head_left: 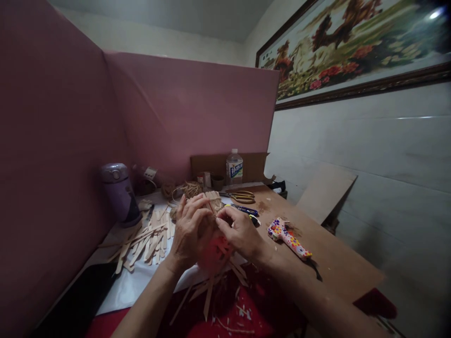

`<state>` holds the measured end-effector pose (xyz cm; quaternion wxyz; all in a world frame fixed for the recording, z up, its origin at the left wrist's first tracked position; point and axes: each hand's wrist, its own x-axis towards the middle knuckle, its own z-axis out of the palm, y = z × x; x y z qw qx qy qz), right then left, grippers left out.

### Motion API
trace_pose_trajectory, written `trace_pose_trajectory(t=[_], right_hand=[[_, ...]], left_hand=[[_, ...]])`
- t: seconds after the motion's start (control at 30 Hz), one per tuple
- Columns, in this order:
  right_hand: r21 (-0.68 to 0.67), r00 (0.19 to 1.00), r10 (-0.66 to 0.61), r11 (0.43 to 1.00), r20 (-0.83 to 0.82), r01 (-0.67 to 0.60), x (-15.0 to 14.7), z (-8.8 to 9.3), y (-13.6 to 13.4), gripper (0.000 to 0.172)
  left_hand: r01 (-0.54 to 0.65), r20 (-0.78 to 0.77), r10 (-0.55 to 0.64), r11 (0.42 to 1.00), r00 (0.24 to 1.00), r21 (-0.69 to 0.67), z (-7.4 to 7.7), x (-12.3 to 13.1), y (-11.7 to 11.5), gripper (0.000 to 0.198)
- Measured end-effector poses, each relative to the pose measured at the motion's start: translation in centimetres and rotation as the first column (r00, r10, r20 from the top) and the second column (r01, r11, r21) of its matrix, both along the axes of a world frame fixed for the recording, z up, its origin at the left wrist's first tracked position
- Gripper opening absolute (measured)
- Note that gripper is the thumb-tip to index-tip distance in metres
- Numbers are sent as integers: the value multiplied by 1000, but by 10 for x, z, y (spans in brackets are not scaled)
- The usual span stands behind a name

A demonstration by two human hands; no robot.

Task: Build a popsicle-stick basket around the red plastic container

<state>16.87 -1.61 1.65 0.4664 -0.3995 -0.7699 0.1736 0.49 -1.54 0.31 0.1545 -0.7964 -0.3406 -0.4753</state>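
Stick piece [213,202] between hands, near tabletop [338,265]. Left hand [190,229]: grip wrapped on piece. Right hand [243,233]: grip narrow at piece's edge, cannot tell what's pinched. Seemingly fine fitting; next move calls for steady left, light right.

left forearm [151,293] and right forearm [313,286] are bare and converge toward the middle of the view. left grip [190,230], a bare hand, is curved, fingers raised and bent; right grip [244,232] sits just beside it, fingers curled, thumb pointed leftward.
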Motion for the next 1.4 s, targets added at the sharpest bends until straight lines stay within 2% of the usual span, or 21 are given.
trace_pose_trajectory(t=[0.17,0.4,0.6,0.73,0.9,1.17,1.4], right_hand=[[-46,991,130,991,28,-128,3,12,6,14],[-78,991,136,988,17,-134,3,13,10,13],[-86,990,139,987,-6,-139,3,12,11,10],[42,996,89,995,12,-90,1,8,8,11],[211,999,-24,977,34,17,-5,-3,2,12],[257,990,-138,956,-25,140,-15,-15,-4,15],[228,972,-208,947,-107,227,-20,-19,-5,12]], left_hand=[[-6,38,5,1000,999,30,0,-2,2,14],[-21,31,19,998,999,58,-1,-5,5,10],[-42,30,41,999,999,23,-3,-7,6,9],[-38,51,38,999,998,-7,-1,-5,3,13],[-16,67,19,999,998,-33,0,-5,1,9],[4,78,1,998,997,-66,2,-3,-3,10],[23,81,-15,996,997,-90,4,-2,-6,11]])
